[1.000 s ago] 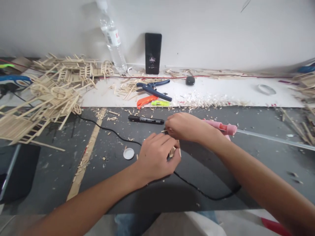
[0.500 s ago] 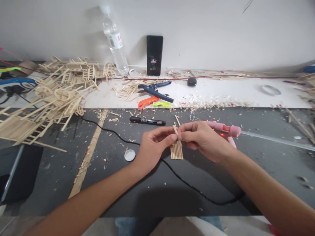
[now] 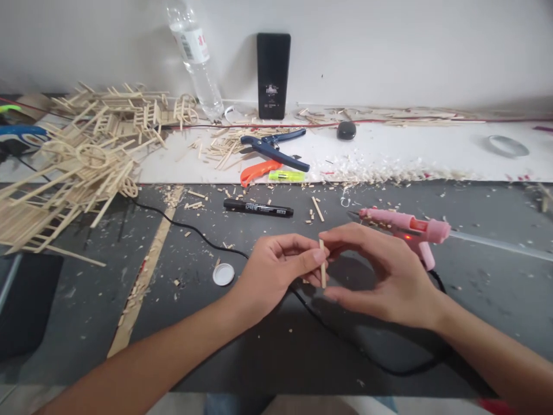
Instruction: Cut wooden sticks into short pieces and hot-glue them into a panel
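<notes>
Between the thumb and fingers of my left hand (image 3: 272, 271) is a narrow pale wooden piece (image 3: 323, 268), held roughly upright in view. It looks like a stick or the little panel of sticks seen edge-on; I cannot tell which. My right hand (image 3: 384, 271) curves around it from the right, thumb and forefinger spread. The forefinger tip is at the top end, and the thumb tip lies close to the bottom end. Behind the right hand lies a pink hot glue gun (image 3: 406, 226) with a red light lit and a clear glue stick in its back.
A black marker (image 3: 258, 208), a white cap (image 3: 223, 274) and a loose stick (image 3: 317, 208) lie nearby. Blue cutters (image 3: 276, 151) and an orange-handled tool (image 3: 259, 171) sit farther back. Stick models (image 3: 95, 155) crowd the left. A black cord (image 3: 194, 231) crosses the table.
The flat panel of sticks below my hands no longer shows face-on. My right hand has gone from a pinch to a wide spread and shifted down and right, uncovering the glue gun.
</notes>
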The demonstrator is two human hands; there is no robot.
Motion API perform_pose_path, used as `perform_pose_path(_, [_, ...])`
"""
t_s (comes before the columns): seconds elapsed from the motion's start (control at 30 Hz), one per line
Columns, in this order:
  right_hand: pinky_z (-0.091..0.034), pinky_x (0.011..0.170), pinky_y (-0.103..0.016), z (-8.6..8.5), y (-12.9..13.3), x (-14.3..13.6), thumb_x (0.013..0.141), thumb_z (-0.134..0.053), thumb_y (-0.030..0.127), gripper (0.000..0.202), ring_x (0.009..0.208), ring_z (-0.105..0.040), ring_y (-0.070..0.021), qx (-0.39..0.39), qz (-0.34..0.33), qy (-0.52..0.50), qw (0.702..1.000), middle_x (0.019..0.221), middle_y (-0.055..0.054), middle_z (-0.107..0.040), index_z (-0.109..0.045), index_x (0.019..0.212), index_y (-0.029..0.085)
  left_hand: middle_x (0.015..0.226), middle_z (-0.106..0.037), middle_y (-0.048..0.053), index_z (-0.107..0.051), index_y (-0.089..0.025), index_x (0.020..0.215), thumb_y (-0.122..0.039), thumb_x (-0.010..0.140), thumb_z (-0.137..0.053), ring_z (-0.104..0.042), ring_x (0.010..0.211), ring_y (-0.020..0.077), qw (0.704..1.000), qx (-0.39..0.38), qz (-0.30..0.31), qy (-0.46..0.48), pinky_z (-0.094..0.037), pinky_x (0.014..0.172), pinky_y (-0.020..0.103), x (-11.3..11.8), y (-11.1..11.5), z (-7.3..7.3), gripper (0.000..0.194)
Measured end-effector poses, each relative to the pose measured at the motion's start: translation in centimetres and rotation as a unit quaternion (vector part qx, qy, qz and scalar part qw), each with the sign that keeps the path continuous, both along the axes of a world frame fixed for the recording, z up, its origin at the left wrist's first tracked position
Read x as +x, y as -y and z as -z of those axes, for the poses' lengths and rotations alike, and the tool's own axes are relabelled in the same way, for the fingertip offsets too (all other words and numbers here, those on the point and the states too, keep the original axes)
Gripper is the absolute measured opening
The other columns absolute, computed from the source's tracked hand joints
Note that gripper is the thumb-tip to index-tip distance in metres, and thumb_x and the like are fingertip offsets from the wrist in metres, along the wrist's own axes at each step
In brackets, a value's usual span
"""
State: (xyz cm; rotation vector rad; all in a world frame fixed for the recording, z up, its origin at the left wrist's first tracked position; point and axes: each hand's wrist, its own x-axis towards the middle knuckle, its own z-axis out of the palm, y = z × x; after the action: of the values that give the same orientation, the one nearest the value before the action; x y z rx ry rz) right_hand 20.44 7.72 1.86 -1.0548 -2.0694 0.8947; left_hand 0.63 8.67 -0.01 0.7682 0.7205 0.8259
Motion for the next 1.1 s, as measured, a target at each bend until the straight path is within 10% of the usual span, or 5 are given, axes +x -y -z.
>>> perform_pose_path(0.37, [-0.053, 0.064, -0.026, 0.2, 0.1, 1.0, 0.081, -0.074, 0.028, 0.045, 0.072, -0.067, -0.0139, 0.131, 0.013, 0.145, 0.981, 0.093, -0.001, -0.071, -0.052, 0.119, 0.026, 0.077, -0.071, 0.003, -0.072, -0.016, 0.094, -0.039, 0.088, -0.072, -0.065, 0.067, 0.0124, 0.994, 0.012, 0.021, -0.103, -0.055, 0.066, 0.025, -0.1, 0.2, 0.2, 0.024])
perform_pose_path(0.63, [-0.045, 0.055, -0.031, 1.6, 0.3, 2.3, 0.068, -0.073, 0.016, 0.039, 0.068, -0.067, -0.018, 0.032, 0.076, 0.256, 0.963, 0.083, 0.002, -0.071, -0.062, 0.103, 0.026, 0.108, -0.07, 0.004, -0.07, -0.02, 0.103, -0.021, 0.095, -0.059, -0.063, 0.098, 0.0178, 0.78, 0.479, 0.055, -0.398, -0.05, 0.087, 0.033, -1.2, -1.1, 1.2, 0.014])
perform_pose_path(1.1, [-0.044, 0.053, -0.032, 2.0, 0.6, 1.6, 0.065, -0.078, 0.022, 0.034, 0.067, -0.065, -0.0173, 0.037, 0.103, 0.285, 0.952, 0.081, 0.004, -0.068, -0.064, 0.096, 0.026, 0.114, -0.067, 0.006, -0.071, -0.018, 0.098, -0.019, 0.092, -0.063, -0.061, 0.107, 0.0224, 0.655, 0.589, 0.139, -0.452, -0.054, 0.091, 0.04, -1.4, -1.1, 1.3, 0.01])
